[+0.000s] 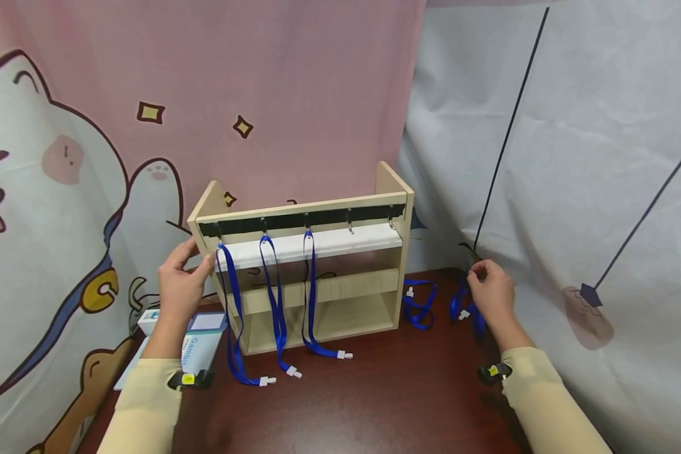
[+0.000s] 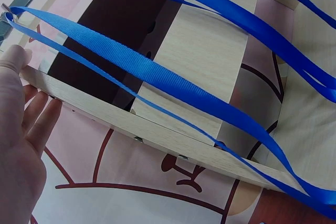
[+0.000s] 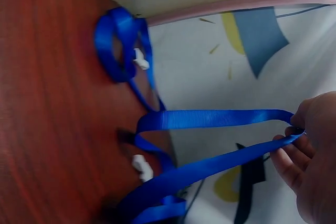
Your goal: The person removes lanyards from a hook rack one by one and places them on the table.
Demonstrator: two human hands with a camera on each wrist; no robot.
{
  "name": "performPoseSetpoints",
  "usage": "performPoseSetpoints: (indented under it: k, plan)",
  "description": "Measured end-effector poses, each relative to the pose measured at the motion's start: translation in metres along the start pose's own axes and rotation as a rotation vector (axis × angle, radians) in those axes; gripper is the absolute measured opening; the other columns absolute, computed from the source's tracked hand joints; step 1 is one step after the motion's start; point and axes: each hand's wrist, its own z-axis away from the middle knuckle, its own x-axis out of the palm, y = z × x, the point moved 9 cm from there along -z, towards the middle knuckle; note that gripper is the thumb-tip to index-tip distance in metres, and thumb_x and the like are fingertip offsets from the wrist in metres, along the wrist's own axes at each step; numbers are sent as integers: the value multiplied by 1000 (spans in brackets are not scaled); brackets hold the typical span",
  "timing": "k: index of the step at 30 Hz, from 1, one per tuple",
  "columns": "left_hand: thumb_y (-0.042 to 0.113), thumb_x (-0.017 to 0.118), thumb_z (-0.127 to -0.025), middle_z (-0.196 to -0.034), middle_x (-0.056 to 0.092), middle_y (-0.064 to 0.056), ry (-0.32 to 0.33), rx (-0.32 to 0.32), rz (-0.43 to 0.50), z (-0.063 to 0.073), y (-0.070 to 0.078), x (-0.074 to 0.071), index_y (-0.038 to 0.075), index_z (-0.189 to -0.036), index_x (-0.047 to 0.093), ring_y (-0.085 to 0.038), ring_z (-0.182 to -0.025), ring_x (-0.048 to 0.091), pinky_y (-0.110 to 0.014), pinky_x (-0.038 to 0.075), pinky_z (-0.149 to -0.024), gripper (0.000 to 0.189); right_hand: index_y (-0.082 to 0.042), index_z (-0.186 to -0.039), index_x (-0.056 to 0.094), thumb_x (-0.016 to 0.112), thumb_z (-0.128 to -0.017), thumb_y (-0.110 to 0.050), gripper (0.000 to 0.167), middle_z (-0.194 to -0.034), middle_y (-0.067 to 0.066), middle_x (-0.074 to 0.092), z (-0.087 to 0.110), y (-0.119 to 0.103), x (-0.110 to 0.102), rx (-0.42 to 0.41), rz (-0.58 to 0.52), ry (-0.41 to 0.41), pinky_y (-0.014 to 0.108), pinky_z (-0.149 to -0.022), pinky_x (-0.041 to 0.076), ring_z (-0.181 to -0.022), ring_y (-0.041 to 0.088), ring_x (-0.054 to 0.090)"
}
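A small wooden rack (image 1: 318,288) stands on the table, with several metal hooks along a black strip (image 1: 329,217). From its hooks toward the left hang three blue lanyards (image 1: 275,309), their white clips lying on the table; the two hooks at the right end hold none. My left hand (image 1: 183,284) holds the rack's left side panel (image 2: 100,104), thumb at the front edge and fingers on the outer side. Off to the right of the rack, my right hand (image 1: 494,291) pinches the looped end of another blue lanyard (image 3: 220,119), whose lower part trails down to the table.
Another blue lanyard (image 3: 107,51) lies coiled on the table beside the rack's right side. Behind the left forearm are a light blue Gambit package (image 1: 195,353) and a small white box (image 1: 147,320). Printed curtains (image 1: 318,94) close off the back and both sides.
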Motion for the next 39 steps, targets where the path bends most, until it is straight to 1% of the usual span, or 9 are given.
performPoseSetpoints:
  k: [6,12,16,22,25,28,32,39]
  plan:
    - [17,77,-106,-135,71,-2,-9,4,9,0,0,0,25,-150,71,-11,-125,62,-13,58,-91,45,-2,-103,72,75,-99,-6,6,-97,21,74,11,15,19,14,19,-49,54,-76,51,-88,43,68]
    - [16,77,-105,-131,72,-1,-5,-5,9,-1,0,-1,27,-150,71,-11,-125,61,-13,58,-91,46,-1,-105,72,74,-100,-7,8,-97,22,76,17,26,31,44,28,-79,52,-76,52,-87,42,70]
    - [16,76,-106,-132,71,0,-2,-20,-9,-1,-3,-1,28,-151,71,-11,-126,61,-12,57,-90,47,0,-105,72,74,-100,-7,9,-95,23,76,19,34,36,56,31,-88,51,-73,52,-84,42,70]
    - [17,75,-107,-134,71,1,-6,-23,-19,-1,-4,-1,29,-152,69,-10,-127,60,-12,57,-91,47,3,-105,71,72,-100,-5,10,-97,25,76,23,56,47,87,12,-114,53,-76,53,-88,44,70]
    - [15,75,-106,-134,71,0,-5,-15,-13,-1,-4,-1,28,-152,70,-10,-126,60,-12,57,-91,48,3,-107,71,71,-102,-7,12,-101,27,76,27,68,53,117,0,-138,53,-78,54,-91,45,70]
    - [14,75,-106,-133,71,0,-4,-13,-9,-1,-5,-1,26,-152,70,-10,-126,61,-12,57,-90,48,2,-109,71,69,-103,-10,13,-103,26,75,29,77,58,145,7,-156,52,-78,54,-92,44,69]
    - [14,75,-106,-134,71,0,-4,-13,-13,-2,-6,0,25,-152,70,-10,-126,61,-11,57,-90,47,2,-109,71,70,-103,-9,12,-103,25,74,33,83,61,162,20,-161,53,-79,54,-92,44,68]
    - [14,76,-106,-133,71,-1,-4,-5,-14,-2,-4,-1,25,-151,70,-10,-126,61,-12,57,-90,47,4,-109,73,71,-102,-6,12,-101,27,73,34,85,64,154,-4,-150,57,-81,53,-92,46,67]
